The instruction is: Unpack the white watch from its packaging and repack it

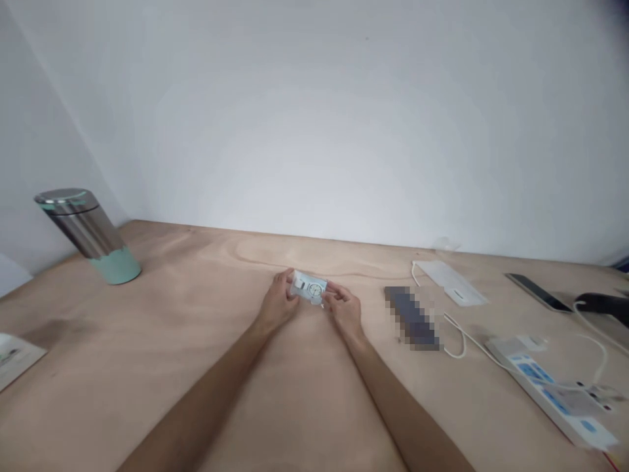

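Note:
A small pale-blue and white packet (308, 288) with a round, watch-like dial on its face is held up in the middle of the table. Its left end is between the thumb and fingers of my left hand (282, 299). My right hand (344, 307) pinches the right end, thumb in front near the dial. Whether the dial is a real watch inside a clear wrapper or a printed picture, I cannot tell. My fingertips behind the packet are partly hidden.
A steel and mint-green tumbler (93, 236) stands at the left. To the right lie a pixelated dark phone-like thing (413, 319), a white flat box (455, 283), a dark phone (537, 292), white cables (474, 342) and a power strip (555, 393). A printed sheet (19, 360) lies far left.

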`<state>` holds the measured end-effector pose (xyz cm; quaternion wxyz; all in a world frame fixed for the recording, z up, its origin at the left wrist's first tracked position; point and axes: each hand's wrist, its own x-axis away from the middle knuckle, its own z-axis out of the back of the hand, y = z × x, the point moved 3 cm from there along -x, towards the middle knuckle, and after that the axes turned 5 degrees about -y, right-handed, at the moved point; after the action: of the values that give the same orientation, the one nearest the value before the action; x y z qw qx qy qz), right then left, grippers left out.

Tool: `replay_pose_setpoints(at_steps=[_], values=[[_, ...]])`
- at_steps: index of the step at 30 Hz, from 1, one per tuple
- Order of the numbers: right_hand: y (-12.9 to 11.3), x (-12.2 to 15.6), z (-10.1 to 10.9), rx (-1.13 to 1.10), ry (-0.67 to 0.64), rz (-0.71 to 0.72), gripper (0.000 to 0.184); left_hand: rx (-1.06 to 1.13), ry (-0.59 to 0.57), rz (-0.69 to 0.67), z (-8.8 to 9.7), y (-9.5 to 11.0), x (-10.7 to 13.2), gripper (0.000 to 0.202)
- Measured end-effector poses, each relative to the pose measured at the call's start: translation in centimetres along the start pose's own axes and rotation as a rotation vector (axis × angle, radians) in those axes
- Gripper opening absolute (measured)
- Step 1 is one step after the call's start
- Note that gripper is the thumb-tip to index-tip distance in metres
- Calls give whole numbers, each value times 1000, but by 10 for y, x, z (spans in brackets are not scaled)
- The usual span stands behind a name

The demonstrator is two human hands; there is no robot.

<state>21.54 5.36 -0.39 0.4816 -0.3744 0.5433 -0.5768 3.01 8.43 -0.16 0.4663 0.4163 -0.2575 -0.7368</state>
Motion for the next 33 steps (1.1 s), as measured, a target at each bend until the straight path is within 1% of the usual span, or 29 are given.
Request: replay_pose_setpoints(at_steps=[2, 4, 7, 11, 13, 15, 19, 21, 25, 28, 30, 33], values=[[0, 0, -1, -37, -7, 17, 39, 41, 17, 5, 0, 1, 0, 59], [1, 0, -2, -50, 1, 31, 32, 93, 44, 21, 1, 2, 1, 55], [-1, 1, -2, -67, 16, 66, 24, 168, 38, 27, 1, 5, 2, 52], [-4, 3, 2, -108, 56, 106, 27, 228, 1, -48, 0, 9, 3, 57], [-7, 2, 5, -72, 109, 160, 28, 253, -9, -44, 1, 10, 3, 57], [-8, 1, 6, -32, 149, 193, 27, 305, -26, -14, 2, 11, 4, 52], [-2, -2, 4, -103, 107, 95, 35, 464, -64, 52, 5, 15, 5, 38], [0, -2, 3, -137, 83, 80, 39, 502, -74, 58, 5, 16, 5, 31], [-2, 2, 4, -166, 43, 109, 40, 510, -70, 43, 4, 14, 3, 19], [-4, 4, 4, -176, 22, 90, 41, 537, -41, 69, 5, 10, 1, 14], [-5, 3, 2, -159, 30, 53, 43, 480, -23, 81, 7, 10, 1, 12], [-2, 1, 1, -98, 62, 21, 44, 321, -17, 42, 10, 14, 1, 18]])
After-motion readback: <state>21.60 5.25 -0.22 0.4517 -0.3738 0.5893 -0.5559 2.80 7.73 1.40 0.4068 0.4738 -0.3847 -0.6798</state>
